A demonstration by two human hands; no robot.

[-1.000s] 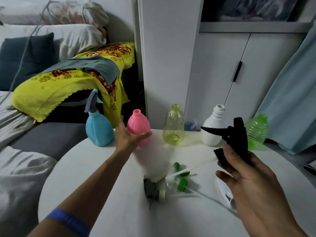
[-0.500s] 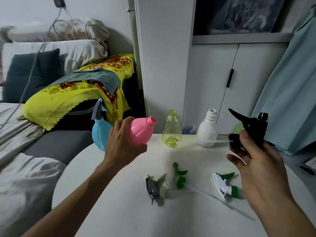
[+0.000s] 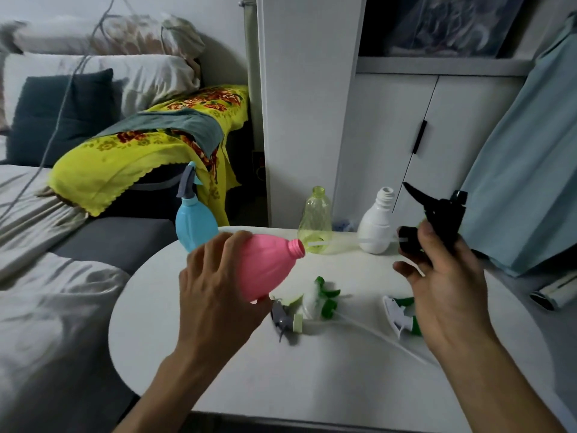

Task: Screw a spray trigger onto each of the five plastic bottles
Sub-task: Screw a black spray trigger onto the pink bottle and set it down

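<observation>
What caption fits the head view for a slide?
Left hand tilts pink bottle toward black spray trigger in right hand.

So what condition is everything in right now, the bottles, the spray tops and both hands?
Blue bottle: upright, trigger on.
Pink bottle: lifted, tilted, neck open.
Yellow-green bottle: upright, no trigger.
White bottle: upright, no trigger.
Black trigger: held in the air, tube pointing at the pink bottle.
Three loose triggers: lying on the table.
Left hand: gripping the pink bottle.
Right hand: gripping the black trigger.
</observation>
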